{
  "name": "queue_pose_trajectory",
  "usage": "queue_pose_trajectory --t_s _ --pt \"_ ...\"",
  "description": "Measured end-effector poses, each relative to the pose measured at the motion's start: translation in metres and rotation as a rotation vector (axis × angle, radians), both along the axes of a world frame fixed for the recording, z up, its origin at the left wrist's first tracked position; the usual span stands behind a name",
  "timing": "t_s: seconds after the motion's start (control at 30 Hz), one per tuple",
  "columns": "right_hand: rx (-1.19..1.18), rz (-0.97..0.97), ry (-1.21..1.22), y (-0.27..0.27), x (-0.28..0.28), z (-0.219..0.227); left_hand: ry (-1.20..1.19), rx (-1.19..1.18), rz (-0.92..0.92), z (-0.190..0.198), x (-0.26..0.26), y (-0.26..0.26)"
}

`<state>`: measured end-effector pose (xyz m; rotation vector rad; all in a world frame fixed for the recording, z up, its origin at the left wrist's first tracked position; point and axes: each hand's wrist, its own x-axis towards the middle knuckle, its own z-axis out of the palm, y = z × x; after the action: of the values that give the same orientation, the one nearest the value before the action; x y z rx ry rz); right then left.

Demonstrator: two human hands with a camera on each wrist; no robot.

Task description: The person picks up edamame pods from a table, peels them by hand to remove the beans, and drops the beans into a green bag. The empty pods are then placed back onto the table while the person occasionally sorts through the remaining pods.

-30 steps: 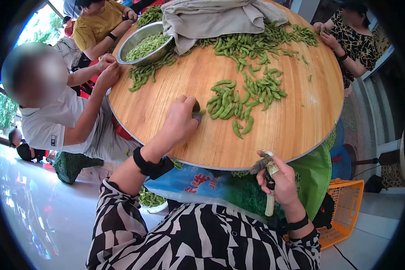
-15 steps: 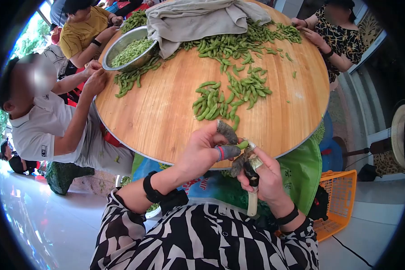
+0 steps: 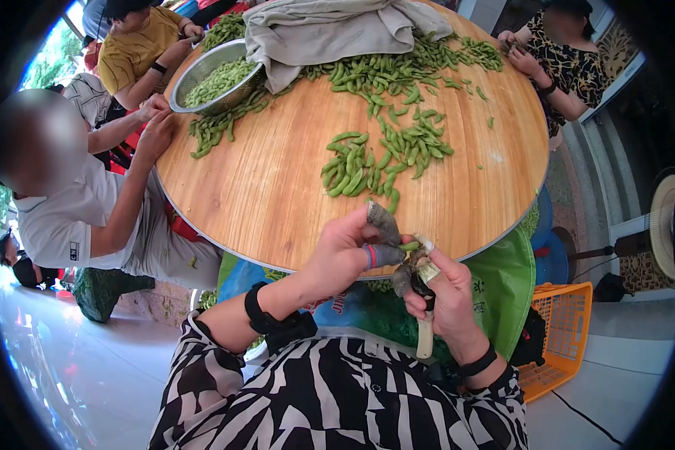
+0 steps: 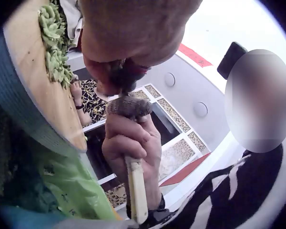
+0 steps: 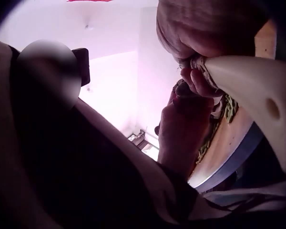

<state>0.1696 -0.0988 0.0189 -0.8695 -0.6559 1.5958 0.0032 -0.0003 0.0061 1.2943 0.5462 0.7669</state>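
The person wears a black-and-white zebra-striped shirt (image 3: 337, 397), black wristbands (image 3: 478, 363) on both sides, and grey fabric sheaths (image 3: 382, 223) over several fingers (image 3: 387, 256), one edged in red.

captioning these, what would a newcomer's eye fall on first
Likely the green pods strewn across the round wooden table. Next, the left hand, pinching a pod, and the right hand, gripping a pale-handled tool, at its near edge. A metal bowl of shelled beans sits far left beside a greyish cloth.
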Motion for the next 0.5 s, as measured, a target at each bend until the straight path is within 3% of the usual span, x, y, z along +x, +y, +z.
queue_pose_trajectory --t_s 0.07,0.1,0.17,0.3,0.37,0.4,0.47,0.5 --pt "0.002 0.018 0.026 0.001 0.001 0.001 -0.160 -0.316 -0.072 -0.002 0.000 0.004" --pt "-0.028 0.030 0.080 0.001 0.001 0.004 -0.160 -0.316 -0.073 -0.006 -0.001 0.006" --pt "-0.060 0.040 0.135 0.001 0.002 0.005 -0.351 -0.634 -0.244 -0.014 -0.003 0.010" --pt "-0.153 0.060 0.256 0.002 0.008 -0.004 -0.163 -0.509 -0.188 -0.008 -0.004 0.010" --pt "-0.184 0.045 0.310 0.001 0.007 -0.009 0.244 0.642 0.060 0.002 -0.003 0.004" --pt "-0.188 0.048 0.356 0.001 0.006 -0.010 0.244 0.641 0.059 0.005 -0.004 0.003" --pt "-0.192 0.055 0.400 0.001 0.005 -0.011 0.341 1.199 0.164 0.008 -0.006 0.004" --pt "-0.188 0.064 0.418 0.002 0.005 -0.011 0.343 1.200 0.166 0.007 -0.007 0.004"
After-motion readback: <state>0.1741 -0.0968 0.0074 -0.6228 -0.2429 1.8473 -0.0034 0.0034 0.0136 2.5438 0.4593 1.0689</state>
